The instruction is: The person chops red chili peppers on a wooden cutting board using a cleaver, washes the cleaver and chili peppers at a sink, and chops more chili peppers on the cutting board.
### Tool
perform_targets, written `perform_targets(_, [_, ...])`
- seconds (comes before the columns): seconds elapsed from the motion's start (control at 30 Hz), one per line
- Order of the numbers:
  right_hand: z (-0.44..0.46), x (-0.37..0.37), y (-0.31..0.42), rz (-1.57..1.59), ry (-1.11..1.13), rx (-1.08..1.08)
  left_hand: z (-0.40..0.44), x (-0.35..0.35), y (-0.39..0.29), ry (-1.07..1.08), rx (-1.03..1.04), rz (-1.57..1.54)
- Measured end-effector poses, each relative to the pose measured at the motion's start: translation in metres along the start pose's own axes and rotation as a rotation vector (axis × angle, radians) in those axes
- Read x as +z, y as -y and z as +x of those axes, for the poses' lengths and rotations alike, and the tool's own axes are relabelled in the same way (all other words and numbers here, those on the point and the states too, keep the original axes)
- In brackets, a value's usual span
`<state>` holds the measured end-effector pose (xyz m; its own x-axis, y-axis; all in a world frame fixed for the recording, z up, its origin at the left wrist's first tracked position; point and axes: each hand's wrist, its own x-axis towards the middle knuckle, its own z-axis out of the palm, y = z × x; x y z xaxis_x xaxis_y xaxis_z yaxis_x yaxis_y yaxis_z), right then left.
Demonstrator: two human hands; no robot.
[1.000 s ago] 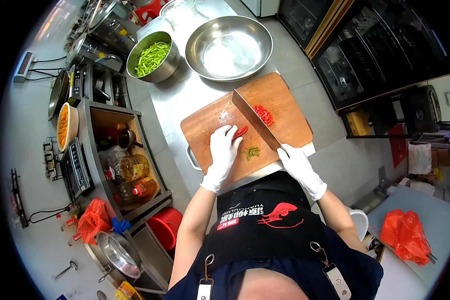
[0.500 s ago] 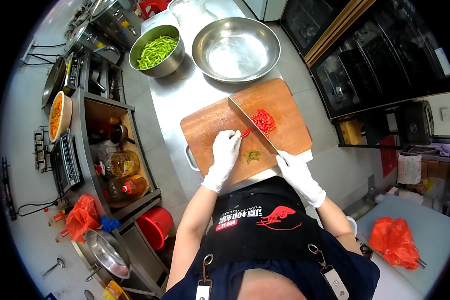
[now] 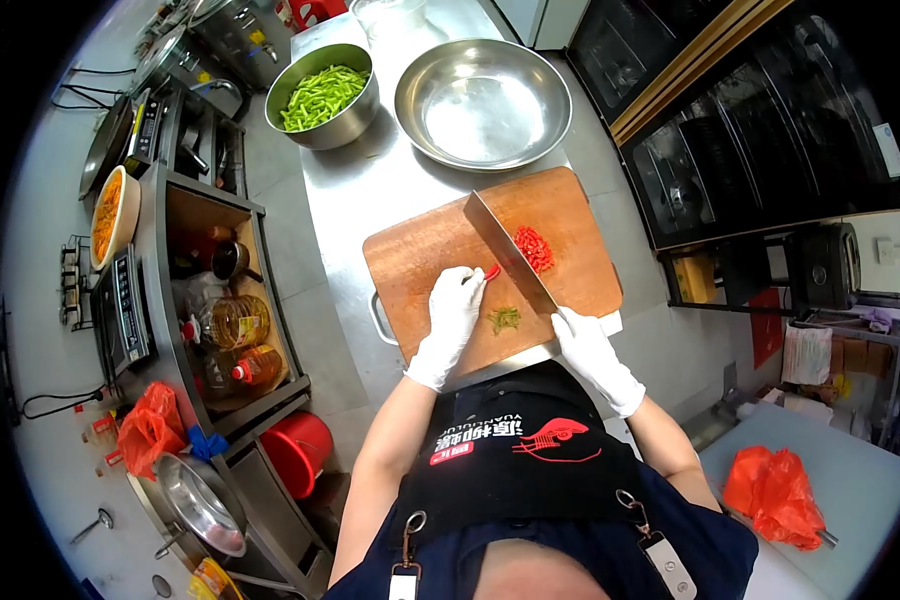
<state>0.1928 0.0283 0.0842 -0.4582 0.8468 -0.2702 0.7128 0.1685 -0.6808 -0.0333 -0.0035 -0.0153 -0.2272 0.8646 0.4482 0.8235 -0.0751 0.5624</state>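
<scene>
My left hand (image 3: 456,310), in a white glove, pinches a short piece of red chili (image 3: 492,272) on the wooden cutting board (image 3: 410,262). My right hand (image 3: 588,350), also gloved, is closed round the handle of a cleaver (image 3: 510,255). The blade slants across the board just right of the chili piece. Chopped red chili (image 3: 534,249) lies in a pile on the blade's far side. A small heap of green stem bits (image 3: 505,319) rests between my hands, near the board's front edge.
Beyond the board on the metal table (image 3: 335,215) stand a wide steel basin (image 3: 483,104) and a steel bowl of cut green vegetables (image 3: 323,97). An open cabinet (image 3: 255,385) with bottles is at left. A red bag (image 3: 775,495) lies on a surface at right.
The chili in my left hand now shows as a shorter piece, and the chopped pile looks larger than in the earliest frame. The view has shifted slightly.
</scene>
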Motion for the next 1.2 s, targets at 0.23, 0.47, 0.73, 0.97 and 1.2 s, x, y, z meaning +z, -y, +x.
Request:
perform_targets(0.23, [-0.004, -0.004, 0.007, -0.063, 0.019, -0.052, 0.000, 0.001, 0.000, 0.009, -0.002, -0.003])
perform_targets(0.47, [0.008, 0.017, 0.008, -0.124, 0.083, -0.001, 0.000, 0.000, -0.001, 0.025, -0.021, -0.002])
perform_targets(0.73, [0.004, -0.005, 0.006, 0.007, 0.069, 0.031, -0.002, 0.001, 0.000, 0.002, -0.024, -0.024])
perform_targets(0.97, [0.001, 0.000, 0.012, -0.090, 0.102, -0.016, -0.001, 0.002, -0.001, -0.006, -0.019, -0.023])
perform_targets(1.2, [0.013, 0.024, 0.007, -0.125, 0.044, -0.060, -0.002, 0.002, -0.003, -0.002, -0.013, -0.015])
